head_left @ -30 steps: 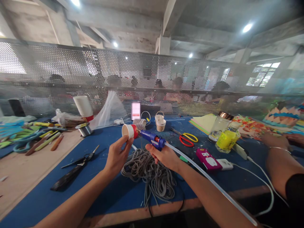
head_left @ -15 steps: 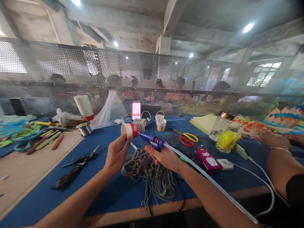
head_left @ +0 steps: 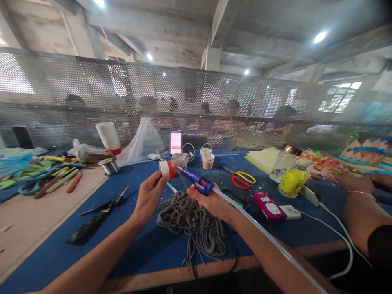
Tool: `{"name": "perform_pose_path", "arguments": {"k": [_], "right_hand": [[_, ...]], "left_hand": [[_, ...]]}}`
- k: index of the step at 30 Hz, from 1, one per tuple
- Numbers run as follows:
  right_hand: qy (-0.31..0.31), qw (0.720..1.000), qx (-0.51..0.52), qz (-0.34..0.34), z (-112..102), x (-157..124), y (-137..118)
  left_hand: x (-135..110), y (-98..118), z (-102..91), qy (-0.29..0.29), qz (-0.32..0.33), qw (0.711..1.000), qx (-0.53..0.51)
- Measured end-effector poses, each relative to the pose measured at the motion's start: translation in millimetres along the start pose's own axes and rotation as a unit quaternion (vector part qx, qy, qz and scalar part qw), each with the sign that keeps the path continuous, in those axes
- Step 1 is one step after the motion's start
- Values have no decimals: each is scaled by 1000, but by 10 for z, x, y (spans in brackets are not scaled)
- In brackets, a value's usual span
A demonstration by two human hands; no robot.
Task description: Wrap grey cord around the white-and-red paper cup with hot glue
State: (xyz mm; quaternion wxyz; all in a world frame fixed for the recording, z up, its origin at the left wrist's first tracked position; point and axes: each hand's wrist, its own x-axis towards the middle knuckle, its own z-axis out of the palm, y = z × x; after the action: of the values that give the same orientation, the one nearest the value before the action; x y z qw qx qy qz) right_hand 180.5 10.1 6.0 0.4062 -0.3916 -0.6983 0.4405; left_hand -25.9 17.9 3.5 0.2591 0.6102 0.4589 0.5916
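My left hand (head_left: 150, 192) pinches a red and white paper cup (head_left: 165, 170), tipped on its side above the blue table mat. In my right hand (head_left: 211, 201) is a blue hot glue gun (head_left: 196, 180), its fingers wrapped around the handle. A long clear glue stick (head_left: 260, 230) runs out of the gun's back along my forearm. The gun's nozzle points at the cup's right end; whether they touch, I cannot tell. Beneath both hands lies a loose heap of grey cord (head_left: 196, 228).
Black-handled scissors (head_left: 101, 214) lie left, red-and-yellow scissors (head_left: 241, 179) right. Behind are small baskets (head_left: 207, 160), a lit phone (head_left: 176, 142) and stacked paper cups (head_left: 108, 136). A purple power strip (head_left: 268, 205), a yellow bottle (head_left: 294, 179) and a co-worker's arm (head_left: 363, 216) are at right.
The cup in my left hand has turned, its open end showing less, and shifted slightly right. The glue gun has moved a little, its nozzle now slightly farther right.
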Motion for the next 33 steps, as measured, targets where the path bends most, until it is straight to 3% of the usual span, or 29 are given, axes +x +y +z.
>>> {"name": "perform_pose_path", "arguments": {"k": [8,15,20,27,33], "right_hand": [[120,987,50,-90,85,106,115],[127,986,-17,-109,116,77,198],[115,987,16,-113,152,65,185],[135,982,30,-130,148,92,171],[138,981,-80,-113,118,80,183]], "left_hand": [[-44,4,82,-67,-94,981,-157],[-78,45,147,-79,-102,967,-220],[-102,41,178,-98,-108,960,-239],[-87,19,169,-76,-110,965,-227],[-68,56,173,-83,-144,932,-321]]}}
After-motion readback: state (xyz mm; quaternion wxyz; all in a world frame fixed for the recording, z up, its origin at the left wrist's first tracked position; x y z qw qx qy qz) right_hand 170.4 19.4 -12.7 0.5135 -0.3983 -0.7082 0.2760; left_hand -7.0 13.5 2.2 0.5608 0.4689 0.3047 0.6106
